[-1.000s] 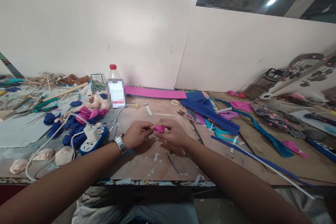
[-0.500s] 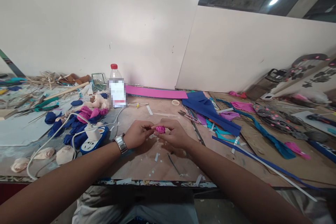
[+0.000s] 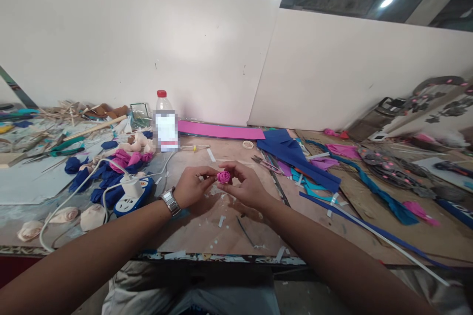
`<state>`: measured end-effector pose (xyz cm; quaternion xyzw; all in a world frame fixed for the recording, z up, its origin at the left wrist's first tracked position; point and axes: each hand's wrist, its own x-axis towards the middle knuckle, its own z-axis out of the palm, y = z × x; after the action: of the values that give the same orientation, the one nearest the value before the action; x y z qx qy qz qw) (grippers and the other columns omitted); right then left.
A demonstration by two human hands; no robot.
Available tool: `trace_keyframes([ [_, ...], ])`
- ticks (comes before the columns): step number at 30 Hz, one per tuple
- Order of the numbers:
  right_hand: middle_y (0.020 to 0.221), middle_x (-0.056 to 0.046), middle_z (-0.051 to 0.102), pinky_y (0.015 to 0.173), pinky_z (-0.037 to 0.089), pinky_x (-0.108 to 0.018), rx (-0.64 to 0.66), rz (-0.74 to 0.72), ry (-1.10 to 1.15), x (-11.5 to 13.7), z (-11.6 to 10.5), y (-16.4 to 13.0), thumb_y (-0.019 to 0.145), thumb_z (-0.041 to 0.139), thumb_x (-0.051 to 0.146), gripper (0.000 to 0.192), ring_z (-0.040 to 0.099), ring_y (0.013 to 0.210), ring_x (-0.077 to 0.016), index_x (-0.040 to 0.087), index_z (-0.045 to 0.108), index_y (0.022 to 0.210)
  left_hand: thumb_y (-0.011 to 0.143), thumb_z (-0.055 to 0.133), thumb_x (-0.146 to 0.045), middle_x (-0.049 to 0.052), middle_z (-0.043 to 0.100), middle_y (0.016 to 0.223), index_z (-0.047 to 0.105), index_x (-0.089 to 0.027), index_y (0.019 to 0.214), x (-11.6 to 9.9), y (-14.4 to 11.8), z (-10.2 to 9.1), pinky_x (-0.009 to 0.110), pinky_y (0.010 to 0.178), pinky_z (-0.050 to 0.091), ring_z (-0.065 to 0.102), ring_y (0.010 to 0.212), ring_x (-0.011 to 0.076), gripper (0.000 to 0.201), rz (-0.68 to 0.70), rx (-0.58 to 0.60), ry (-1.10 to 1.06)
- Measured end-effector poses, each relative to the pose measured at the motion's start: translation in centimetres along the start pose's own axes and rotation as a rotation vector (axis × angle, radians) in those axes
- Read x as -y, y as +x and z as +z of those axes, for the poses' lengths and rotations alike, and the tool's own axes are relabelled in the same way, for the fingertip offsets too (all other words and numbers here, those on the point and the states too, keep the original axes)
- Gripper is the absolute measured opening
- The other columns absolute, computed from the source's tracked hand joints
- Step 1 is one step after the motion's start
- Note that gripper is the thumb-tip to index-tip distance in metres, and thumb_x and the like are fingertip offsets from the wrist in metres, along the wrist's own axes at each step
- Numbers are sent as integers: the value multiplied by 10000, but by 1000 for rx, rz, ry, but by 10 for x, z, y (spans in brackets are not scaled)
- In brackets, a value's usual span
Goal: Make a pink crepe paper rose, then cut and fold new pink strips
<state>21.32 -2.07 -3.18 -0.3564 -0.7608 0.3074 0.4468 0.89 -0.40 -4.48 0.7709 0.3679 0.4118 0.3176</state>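
A small pink rolled fabric rose (image 3: 223,176) is held just above the wooden worktable (image 3: 207,226), near its middle. My left hand (image 3: 192,186), with a metal watch on the wrist, pinches the rose from the left with thumb and fingertips. My right hand (image 3: 246,186) grips it from the right, fingers curled over its top. Both forearms reach in from the bottom of the view.
Left of my hands lie a blue power strip with a white plug (image 3: 130,192), blue and pink fabric roses (image 3: 107,170) and cream roses (image 3: 62,215). A red-capped bottle (image 3: 165,123) stands behind. Scissors (image 3: 264,163), blue cloth (image 3: 291,155) and fabric strips lie to the right.
Both hands have lifted the pink rose slightly and turned it, so its spiral face shows more. The fingers have shifted around it.
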Motion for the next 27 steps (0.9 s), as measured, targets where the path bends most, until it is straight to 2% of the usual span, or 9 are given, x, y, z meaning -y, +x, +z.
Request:
trace_keyframes([
  [4,920,-29,679,709,501,-283,-68,-30,-42,1,-2,1,833,774,325,353,604,761,-151,214,670,1152,915,641,-325,37,781,860,780,-176,927,-1,0,0,252,709,473,671,756,168,205,-23,-21,7],
  [7,930,-42,688,738,499,-299,-24,-41,-100,7,-3,4,835,775,328,301,619,806,-172,215,704,1105,913,642,-331,39,783,875,778,-174,938,1,0,1,257,729,481,674,772,169,209,-10,1,-1],
  [9,898,-50,690,754,497,-314,-4,-63,-123,10,-3,4,866,743,339,184,624,828,-188,212,736,999,909,642,-319,37,783,871,778,-177,947,1,-1,2,258,729,484,672,769,167,200,-11,10,9],
  [11,861,-55,686,752,498,-319,-5,-84,-117,13,-3,4,897,708,348,146,626,818,-192,210,753,912,903,639,-305,37,778,853,774,-174,934,-1,-1,1,258,721,485,665,754,164,191,-22,19,18],
  [19,858,-60,704,740,503,-319,41,-63,-92,12,-5,5,891,715,414,207,645,802,-195,220,784,907,930,616,-434,46,776,905,757,-166,993,-7,-3,-2,258,744,503,673,803,172,309,21,148,-69],
  [23,834,-39,698,715,477,-293,44,6,-94,10,-5,7,833,766,480,297,616,781,-183,197,751,921,924,638,-414,37,770,861,763,-161,925,-5,-2,-2,244,726,487,662,762,157,282,20,125,-47],
  [27,770,-22,675,666,450,-275,42,90,-39,10,-4,7,819,760,531,359,575,726,-168,176,720,844,918,652,-409,41,771,852,760,-159,889,-3,-2,-2,247,730,487,664,760,159,273,10,75,-49],
])
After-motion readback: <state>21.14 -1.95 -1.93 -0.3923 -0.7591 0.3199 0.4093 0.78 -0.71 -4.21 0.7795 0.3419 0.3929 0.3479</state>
